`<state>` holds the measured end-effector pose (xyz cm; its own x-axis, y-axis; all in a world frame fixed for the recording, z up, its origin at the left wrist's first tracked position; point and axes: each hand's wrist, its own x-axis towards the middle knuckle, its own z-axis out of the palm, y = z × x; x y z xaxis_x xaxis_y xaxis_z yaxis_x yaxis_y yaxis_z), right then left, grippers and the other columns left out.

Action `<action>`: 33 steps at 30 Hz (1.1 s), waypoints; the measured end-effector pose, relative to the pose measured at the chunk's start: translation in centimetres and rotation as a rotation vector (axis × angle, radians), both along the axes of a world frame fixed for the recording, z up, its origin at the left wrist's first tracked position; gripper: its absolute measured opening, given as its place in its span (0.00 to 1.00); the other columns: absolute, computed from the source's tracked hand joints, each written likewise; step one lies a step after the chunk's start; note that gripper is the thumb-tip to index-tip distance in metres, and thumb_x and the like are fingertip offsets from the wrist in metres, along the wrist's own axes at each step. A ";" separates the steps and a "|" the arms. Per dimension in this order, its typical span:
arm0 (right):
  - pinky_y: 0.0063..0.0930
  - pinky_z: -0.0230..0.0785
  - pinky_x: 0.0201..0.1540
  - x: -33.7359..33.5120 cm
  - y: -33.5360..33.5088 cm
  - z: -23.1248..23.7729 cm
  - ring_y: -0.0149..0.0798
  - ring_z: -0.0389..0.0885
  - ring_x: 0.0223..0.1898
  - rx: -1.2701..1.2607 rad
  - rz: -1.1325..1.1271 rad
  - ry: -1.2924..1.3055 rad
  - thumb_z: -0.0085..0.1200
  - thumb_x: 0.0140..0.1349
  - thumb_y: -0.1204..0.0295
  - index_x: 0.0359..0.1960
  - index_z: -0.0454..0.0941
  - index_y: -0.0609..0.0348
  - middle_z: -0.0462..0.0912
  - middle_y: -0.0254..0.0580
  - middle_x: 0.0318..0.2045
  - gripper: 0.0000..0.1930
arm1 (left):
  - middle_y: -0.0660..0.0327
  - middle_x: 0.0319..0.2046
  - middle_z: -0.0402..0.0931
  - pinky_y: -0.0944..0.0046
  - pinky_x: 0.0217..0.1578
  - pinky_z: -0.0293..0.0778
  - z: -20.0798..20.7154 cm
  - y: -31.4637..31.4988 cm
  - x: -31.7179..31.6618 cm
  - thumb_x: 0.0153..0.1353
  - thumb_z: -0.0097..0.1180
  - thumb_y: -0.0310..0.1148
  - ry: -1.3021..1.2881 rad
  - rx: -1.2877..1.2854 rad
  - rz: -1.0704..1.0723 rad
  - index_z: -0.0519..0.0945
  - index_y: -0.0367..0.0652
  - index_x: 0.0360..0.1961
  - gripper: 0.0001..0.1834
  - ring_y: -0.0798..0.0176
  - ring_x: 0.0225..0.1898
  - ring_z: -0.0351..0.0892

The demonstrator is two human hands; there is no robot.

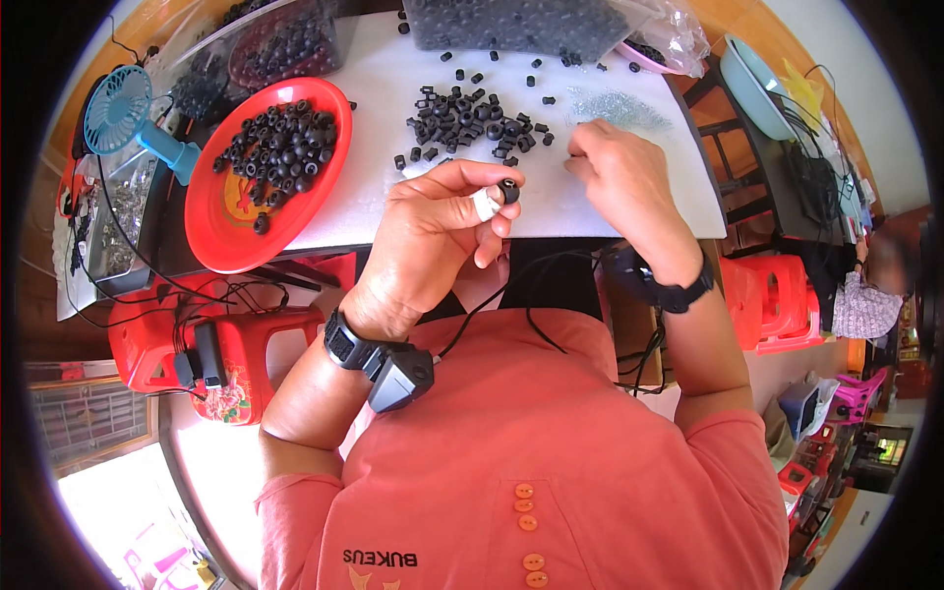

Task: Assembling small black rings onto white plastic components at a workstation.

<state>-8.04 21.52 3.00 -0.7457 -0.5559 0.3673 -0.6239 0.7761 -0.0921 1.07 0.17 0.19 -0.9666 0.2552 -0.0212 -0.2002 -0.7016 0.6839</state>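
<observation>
My left hand is raised over the near edge of the white table and pinches a small black rubber ring between thumb and fingertips; one finger wears white tape. My right hand rests on the table to the right, its fingertips down by a patch of tiny shiny metal bits; whether it holds one is hidden. A loose heap of small black rubber parts lies just beyond both hands.
A red plate with several black rings sits at the left. Clear bags and a tub of black parts line the far edge. A blue handheld fan, red stools and cables are around. Another person sits far right.
</observation>
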 end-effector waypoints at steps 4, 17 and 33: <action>0.46 0.71 0.32 1.3 0.9 0.6 0.53 0.81 0.32 0.001 0.020 -0.039 0.58 0.52 0.76 0.26 0.77 0.60 0.80 0.46 0.28 0.02 | 0.53 0.36 0.80 0.70 0.29 0.74 0.3 0.7 0.1 0.66 0.55 0.24 0.038 -0.003 0.012 0.78 0.29 0.49 0.12 0.65 0.30 0.77; 0.45 0.73 0.33 0.2 1.9 -0.7 0.53 0.81 0.31 -0.029 0.152 -0.016 0.53 0.48 0.82 0.25 0.78 0.61 0.79 0.47 0.27 0.04 | 0.55 0.34 0.80 0.72 0.27 0.73 0.3 2.1 -0.5 0.65 0.54 0.20 0.076 -0.289 0.124 0.80 0.28 0.47 0.11 0.69 0.31 0.76; 0.39 0.67 0.39 0.7 3.6 -2.0 0.45 0.78 0.38 -0.214 0.092 0.050 0.59 0.54 0.76 0.29 0.84 0.55 0.80 0.36 0.29 0.03 | 0.57 0.33 0.78 0.71 0.28 0.72 0.3 2.5 -0.3 0.65 0.55 0.21 0.055 -0.368 0.101 0.80 0.28 0.48 0.12 0.69 0.25 0.73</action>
